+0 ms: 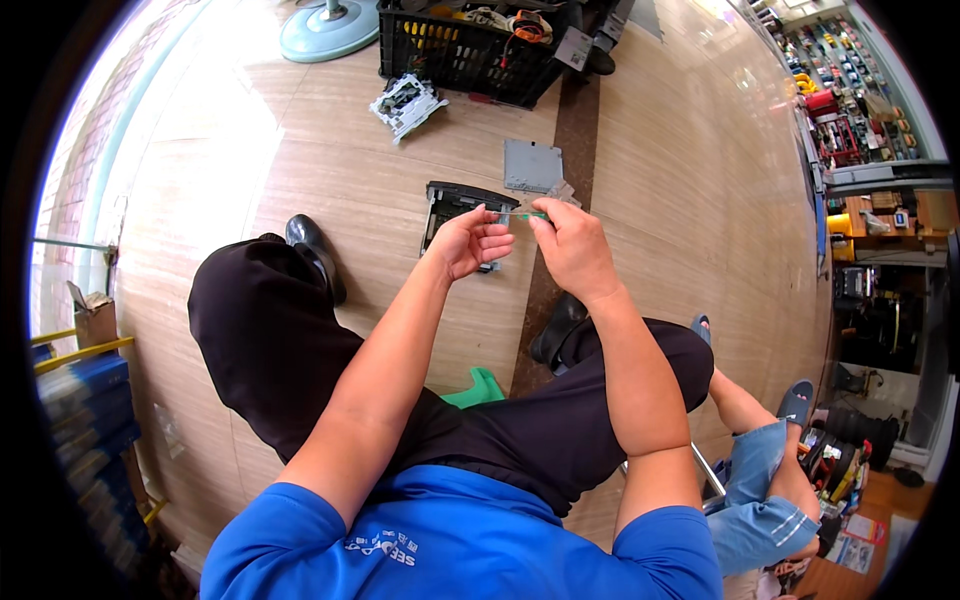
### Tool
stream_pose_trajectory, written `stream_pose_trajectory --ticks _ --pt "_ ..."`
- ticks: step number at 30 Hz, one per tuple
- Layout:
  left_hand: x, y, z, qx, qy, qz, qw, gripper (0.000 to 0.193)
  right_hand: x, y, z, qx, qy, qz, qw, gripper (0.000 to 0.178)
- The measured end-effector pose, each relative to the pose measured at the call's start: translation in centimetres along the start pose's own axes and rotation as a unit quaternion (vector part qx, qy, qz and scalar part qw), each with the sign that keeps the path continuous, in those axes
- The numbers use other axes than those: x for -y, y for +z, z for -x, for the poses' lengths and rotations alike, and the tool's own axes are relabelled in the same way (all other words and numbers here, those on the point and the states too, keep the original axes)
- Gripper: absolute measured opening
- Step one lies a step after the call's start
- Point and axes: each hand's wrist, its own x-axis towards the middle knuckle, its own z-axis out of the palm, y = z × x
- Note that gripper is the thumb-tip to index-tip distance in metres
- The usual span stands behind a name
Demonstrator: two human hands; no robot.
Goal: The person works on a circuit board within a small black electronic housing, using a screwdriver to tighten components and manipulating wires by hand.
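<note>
Floor [680,170] spreads out wide. Far ahead sits a full black crate [440,50]. A black plastic part [448,205] lies nearer. My right hand [577,247] pinches, just beside my left hand [476,244]. A flat gray plate [533,165] lies past the part. Smallest, a thin green tool [528,216] is in my right grip; I can't tell if my left fingertips hold it too.

A round pale-blue base [326,38] stands just beside a black crate [470,62], with blue boxes [100,400] stacked far left.
</note>
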Motion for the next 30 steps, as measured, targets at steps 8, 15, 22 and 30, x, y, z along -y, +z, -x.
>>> stream_pose_trajectory --ticks 8,15,22,30 --pt "3.2 -8.9 0.1 -0.423 0.102 -0.277 0.857 0.028 -2.9 5.7 -0.5 0.029 0.014 -0.013 0.999 0.017" --pt "3.5 -12.6 0.5 -0.599 0.154 -0.553 0.558 0.043 -6.7 14.1 -2.4 0.021 0.037 -0.025 0.999 0.015" --pt "4.4 -13.6 -0.9 -0.466 0.096 -0.579 0.663 0.049 -11.5 21.0 -3.9 0.004 0.096 -0.020 0.995 0.016" --pt "5.1 -12.6 -0.9 -0.506 0.121 -0.567 0.639 0.043 -13.0 23.5 -5.5 0.048 0.140 -0.020 0.989 0.018"
